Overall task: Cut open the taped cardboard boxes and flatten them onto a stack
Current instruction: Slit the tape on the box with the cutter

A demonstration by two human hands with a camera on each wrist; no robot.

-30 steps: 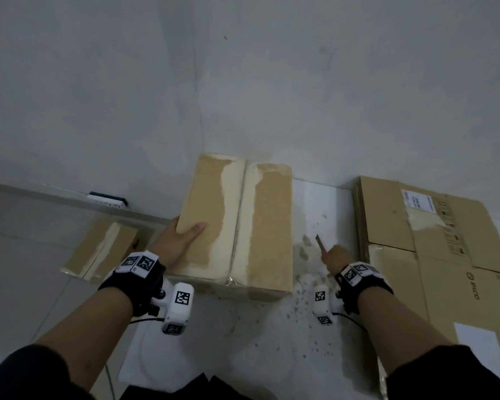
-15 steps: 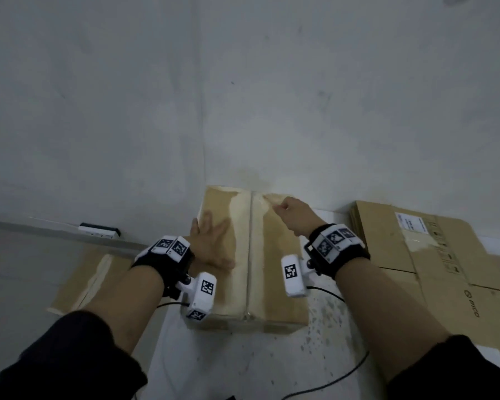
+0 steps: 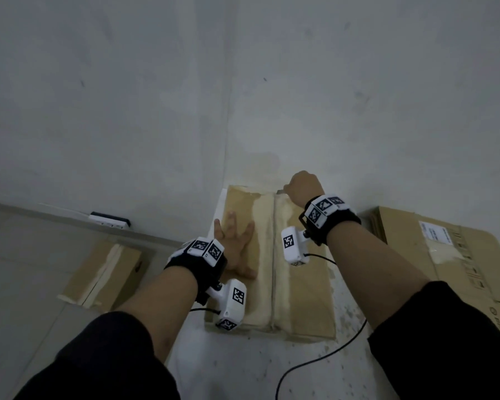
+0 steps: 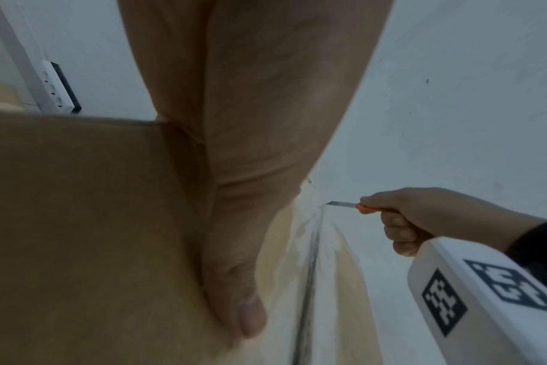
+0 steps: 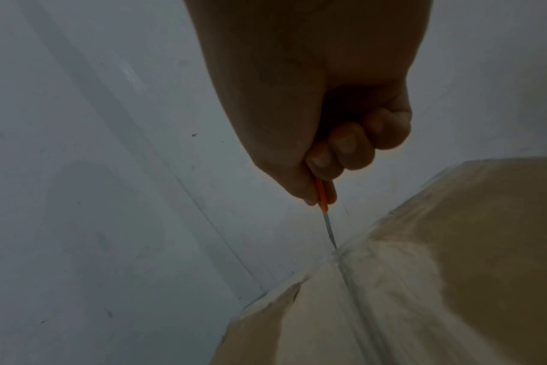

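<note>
A taped cardboard box [image 3: 303, 284] lies on the floor against the wall, clear tape running down its centre seam [image 3: 274, 255]. My left hand [image 3: 234, 249] lies flat with spread fingers on the box's left flap [image 4: 78, 222]. My right hand [image 3: 303, 187] grips an orange utility knife [image 4: 367, 209] at the box's far edge. The blade tip [image 5: 331, 237] sits at the far end of the seam [image 5: 353, 291], by the wall.
A second taped box [image 3: 104, 278] lies on the floor to the left, below a white power strip [image 3: 109, 222] on the baseboard. Flattened cardboard [image 3: 451, 261] is stacked at the right. A black cable [image 3: 315, 362] trails across the floor near me.
My right hand carried the knife from the floor right of the box up to the far end of the seam. My left hand slid from the box's left edge onto its top.
</note>
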